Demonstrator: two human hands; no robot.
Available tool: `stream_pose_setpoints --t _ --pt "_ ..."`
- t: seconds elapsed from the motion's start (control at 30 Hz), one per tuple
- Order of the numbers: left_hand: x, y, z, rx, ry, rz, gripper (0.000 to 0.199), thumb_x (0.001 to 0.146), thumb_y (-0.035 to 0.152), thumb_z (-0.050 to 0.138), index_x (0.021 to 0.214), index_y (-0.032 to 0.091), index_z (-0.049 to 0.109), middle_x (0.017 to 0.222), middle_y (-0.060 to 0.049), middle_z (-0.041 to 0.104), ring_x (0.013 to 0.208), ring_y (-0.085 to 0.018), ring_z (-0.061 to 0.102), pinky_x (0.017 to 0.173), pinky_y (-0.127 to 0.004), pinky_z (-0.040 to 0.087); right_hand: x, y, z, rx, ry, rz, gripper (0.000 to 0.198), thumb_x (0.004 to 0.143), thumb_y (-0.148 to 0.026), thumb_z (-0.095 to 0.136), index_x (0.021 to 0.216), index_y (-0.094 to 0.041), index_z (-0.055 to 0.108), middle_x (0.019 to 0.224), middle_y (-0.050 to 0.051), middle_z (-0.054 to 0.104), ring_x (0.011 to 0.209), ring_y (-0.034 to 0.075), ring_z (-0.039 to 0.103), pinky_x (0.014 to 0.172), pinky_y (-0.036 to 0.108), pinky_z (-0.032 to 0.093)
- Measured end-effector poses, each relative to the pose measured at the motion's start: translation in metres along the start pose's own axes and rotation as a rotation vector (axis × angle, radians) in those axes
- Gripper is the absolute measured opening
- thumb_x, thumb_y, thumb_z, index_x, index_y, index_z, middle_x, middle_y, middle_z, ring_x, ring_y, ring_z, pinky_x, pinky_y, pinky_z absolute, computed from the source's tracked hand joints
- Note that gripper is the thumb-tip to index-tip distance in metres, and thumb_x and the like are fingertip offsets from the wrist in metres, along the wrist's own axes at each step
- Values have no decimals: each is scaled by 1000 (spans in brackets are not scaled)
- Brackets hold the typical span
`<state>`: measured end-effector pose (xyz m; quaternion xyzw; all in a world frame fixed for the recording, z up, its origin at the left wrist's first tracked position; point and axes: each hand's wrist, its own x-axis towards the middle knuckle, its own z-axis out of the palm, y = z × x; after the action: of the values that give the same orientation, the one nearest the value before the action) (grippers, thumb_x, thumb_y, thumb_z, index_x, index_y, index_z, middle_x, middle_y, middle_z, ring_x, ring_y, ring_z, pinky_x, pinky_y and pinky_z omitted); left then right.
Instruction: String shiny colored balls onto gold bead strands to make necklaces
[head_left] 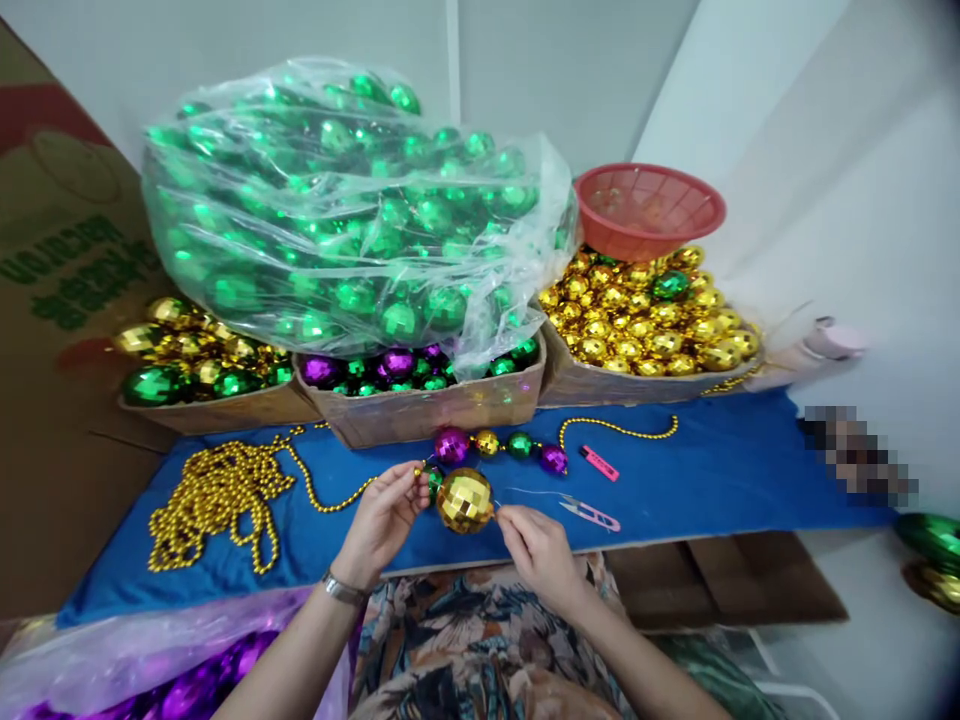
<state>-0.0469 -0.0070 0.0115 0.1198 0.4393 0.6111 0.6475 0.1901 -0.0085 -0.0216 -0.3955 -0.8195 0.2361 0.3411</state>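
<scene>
My left hand (390,510), with a metal band at its wrist, pinches the gold bead string (337,508) near a small bead. Right beside its fingertips is a shiny green ball (433,483), partly hidden. A large faceted gold ball (465,500) hangs between my two hands. My right hand (541,556) is closed in a pinch on a thin thread at that ball's right end. Just beyond lies a row of purple (452,446), gold (487,443) and green balls (520,444), ending in another purple ball (553,459).
Pink thread snips (592,513) and a pink lighter-like item (598,463) lie on the blue cloth (712,470). A gold bead heap (210,500) is at left. Behind stand ball-filled cardboard boxes (442,405), a bag of green balls (337,220) and a red basket (649,240).
</scene>
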Motion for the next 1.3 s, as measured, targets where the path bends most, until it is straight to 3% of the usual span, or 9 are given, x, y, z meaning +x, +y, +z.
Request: stream_pose_setpoints --t 0.23,0.4,0.6,0.7,0.8,0.97,1.07,1.17,1.3 --pt "-2 -10 5 173 -2 88 27 61 24 85 83 14 73 74 -3 69 63 -10 62 60 -20 52 -3 5 2 -53 -19 3 20 98 -18 38 97 -21 58 88 5 70 80 18 66 73 29 49" --pt "2 -29 3 481 -49 213 21 70 31 79 85 17 74 72 -2 68 61 -10 58 56 -20 49 -14 23 22 -14 -39 182 15 96 -17 39 104 -20 52 89 5 70 81 18 68 70 26 51" --pt "9 -55 -2 910 -137 601 16 81 32 67 82 18 75 96 -11 71 87 -21 67 70 -30 55 -29 51 33 -177 -244 296 24 88 -9 42 108 -16 54 95 10 71 86 21 70 71 26 52" --pt "4 -49 3 1033 -167 779 13 84 25 64 88 19 75 104 -11 69 93 -20 67 79 -32 54 -23 51 20 -220 -206 301 30 91 -10 40 115 -17 56 107 12 68 90 22 69 74 29 53" --pt "-4 -37 13 1074 -209 878 13 85 20 63 93 20 73 106 -9 68 97 -19 65 85 -33 53 -7 38 9 -160 -98 202 30 97 -16 37 120 -21 56 113 9 67 100 20 66 85 30 53" --pt "-13 -26 30 975 -222 878 13 86 18 63 94 21 72 105 -8 68 97 -19 65 83 -31 54 10 18 12 -34 -30 -29 28 99 -21 39 117 -21 59 107 8 67 99 18 65 87 29 53" --pt "-14 -29 32 890 -196 844 10 85 18 64 90 21 72 101 -7 69 94 -19 65 79 -30 55 9 19 15 -42 -7 -53 25 99 -20 39 104 -21 64 98 8 67 90 17 66 80 28 55" --pt "-12 -33 29 810 -145 799 8 85 20 65 88 20 72 99 -7 69 92 -18 65 74 -28 54 7 22 11 -99 -6 -64 24 98 -22 41 104 -20 64 109 10 64 95 18 65 82 28 54" --pt "-5 -35 27 762 -140 770 9 86 20 62 90 20 70 100 -8 68 94 -19 64 78 -31 53 8 21 5 -56 -45 -65 24 99 -20 39 103 -20 63 94 7 68 86 17 67 78 27 54"
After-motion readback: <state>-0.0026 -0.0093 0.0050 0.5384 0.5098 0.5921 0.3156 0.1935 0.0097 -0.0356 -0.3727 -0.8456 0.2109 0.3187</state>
